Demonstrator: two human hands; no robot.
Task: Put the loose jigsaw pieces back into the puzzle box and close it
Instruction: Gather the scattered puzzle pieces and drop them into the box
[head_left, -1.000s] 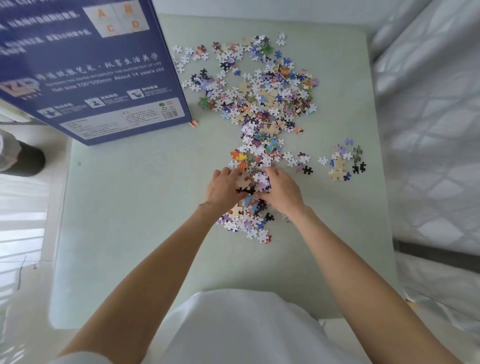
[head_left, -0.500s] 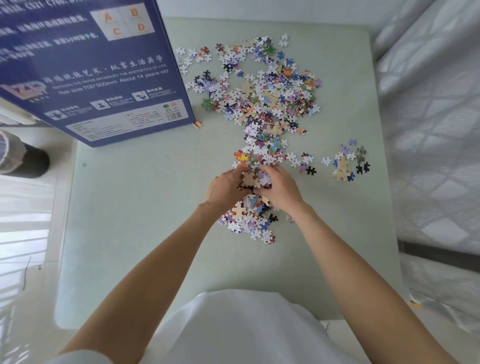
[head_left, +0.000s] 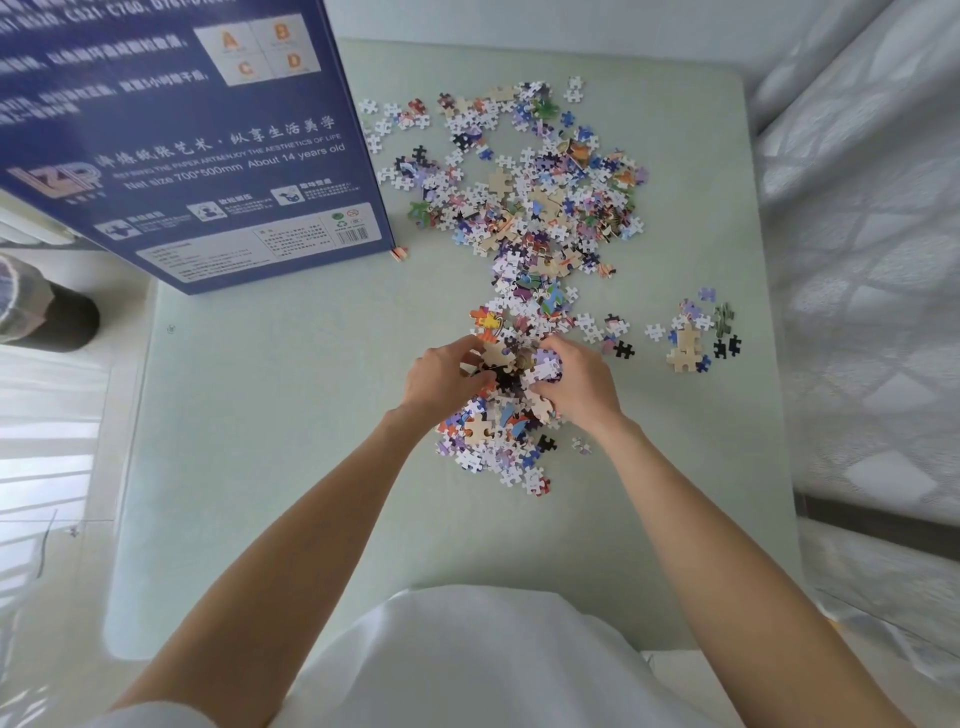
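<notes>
- Left hand (head_left: 441, 376) and right hand (head_left: 576, 382) are curling their fingers round a clump of pieces (head_left: 511, 364).
- Other pieces are lying across the surface (head_left: 270, 441).
- The box (head_left: 182, 140) is standing far left.

We have only one view, a wide-angle camera worn on the head, looking forward and steeply down over our white-clad chest and both forearms onto the pale green table (head_left: 260, 441), so there is no second view to overlap with it. It sits close enough that our left hand (head_left: 441, 376) and right hand (head_left: 576, 382) fall near the middle of the frame, among the jigsaw pieces (head_left: 540, 208). The lens bends the edges, where the blue puzzle box (head_left: 182, 145) fills the upper left corner and white quilted fabric (head_left: 862, 260) runs down the right side.
</notes>
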